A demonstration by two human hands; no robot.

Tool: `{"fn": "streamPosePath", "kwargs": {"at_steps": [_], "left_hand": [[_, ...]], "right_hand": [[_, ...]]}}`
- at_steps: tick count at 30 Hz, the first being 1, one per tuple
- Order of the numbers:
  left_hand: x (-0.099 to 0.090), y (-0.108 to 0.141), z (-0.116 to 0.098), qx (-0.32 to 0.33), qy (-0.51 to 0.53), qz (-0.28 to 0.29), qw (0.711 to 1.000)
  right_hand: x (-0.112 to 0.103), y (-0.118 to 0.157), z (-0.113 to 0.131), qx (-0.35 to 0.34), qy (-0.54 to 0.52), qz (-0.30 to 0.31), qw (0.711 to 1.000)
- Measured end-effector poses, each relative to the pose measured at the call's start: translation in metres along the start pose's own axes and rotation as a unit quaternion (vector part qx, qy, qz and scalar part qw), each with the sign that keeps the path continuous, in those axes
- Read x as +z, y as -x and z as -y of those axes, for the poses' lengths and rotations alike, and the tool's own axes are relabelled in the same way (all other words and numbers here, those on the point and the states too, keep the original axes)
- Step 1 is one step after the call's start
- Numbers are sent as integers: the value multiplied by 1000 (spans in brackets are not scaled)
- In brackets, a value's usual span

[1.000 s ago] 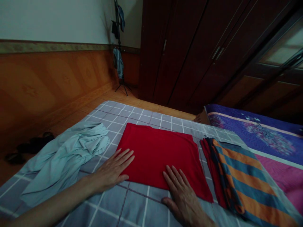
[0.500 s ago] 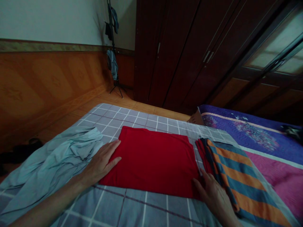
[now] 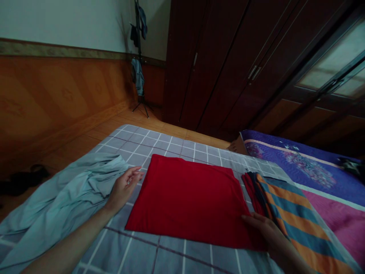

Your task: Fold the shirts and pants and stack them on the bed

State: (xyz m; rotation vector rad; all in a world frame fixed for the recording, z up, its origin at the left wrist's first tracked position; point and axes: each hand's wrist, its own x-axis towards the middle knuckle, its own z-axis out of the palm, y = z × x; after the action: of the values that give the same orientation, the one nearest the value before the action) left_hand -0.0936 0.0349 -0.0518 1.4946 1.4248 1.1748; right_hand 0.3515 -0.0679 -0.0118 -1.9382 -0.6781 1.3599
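A red cloth [image 3: 191,201], folded to a rough rectangle, lies flat on the checked bed sheet [image 3: 168,253]. Just off its left edge is my left hand [image 3: 124,188], raised a little, fingers loosely bent and apart, holding nothing. At the cloth's right edge my right hand [image 3: 265,228] pinches the red fabric between thumb and fingers. Right of it lies a stack of folded clothes, with an orange and blue striped one [image 3: 302,213] on top. A crumpled pale blue-grey cloth [image 3: 82,186] lies left, partly behind my left forearm.
Beyond the bed are a dark wooden wardrobe [image 3: 216,68] and a coat stand [image 3: 139,76] with clothes hanging. At the right is a purple and pink bedspread [image 3: 288,156]. Something dark [image 3: 25,180] lies on the floor at the left.
My left hand has lifted off the red cloth's left edge. My right hand has closed on its right edge. The view has shifted slightly.
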Motion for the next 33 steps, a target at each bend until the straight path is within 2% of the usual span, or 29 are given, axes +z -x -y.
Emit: {"fn": "streamPosePath", "kwargs": {"at_steps": [3,7,10,12,14,15,18,20,22,24,29,31,33], "left_hand": [[0,-2,1,-16,41,8,999],[-1,-1,-2,-22,78,18,997],[-1,0,-8,-35,121,35,991],[-1,2,-13,-55,158,58,984],[-1,3,-17,-80,191,87,974],[0,4,-18,-93,205,101,969],[2,6,-18,-119,221,126,960],[3,5,-15,-125,211,131,961],[3,4,-13,-122,204,140,961],[3,3,-10,-118,206,152,959],[5,2,-5,-90,182,156,967],[7,2,-4,-84,169,157,969],[8,2,-4,-83,168,162,969]], "right_hand": [[16,6,8,13,-105,22,994],[49,7,37,-68,-110,20,991],[91,5,68,-158,-76,56,983],[130,8,85,-228,-31,85,970],[176,15,94,-313,52,126,940],[199,20,95,-348,103,127,923],[259,40,84,-378,317,104,864],[282,52,72,-389,427,97,811],[291,61,63,-406,485,94,769],[288,67,57,-420,509,93,746],[266,73,36,-470,540,83,693],[257,74,23,-506,541,60,669],[247,73,10,-531,533,31,658]]}}
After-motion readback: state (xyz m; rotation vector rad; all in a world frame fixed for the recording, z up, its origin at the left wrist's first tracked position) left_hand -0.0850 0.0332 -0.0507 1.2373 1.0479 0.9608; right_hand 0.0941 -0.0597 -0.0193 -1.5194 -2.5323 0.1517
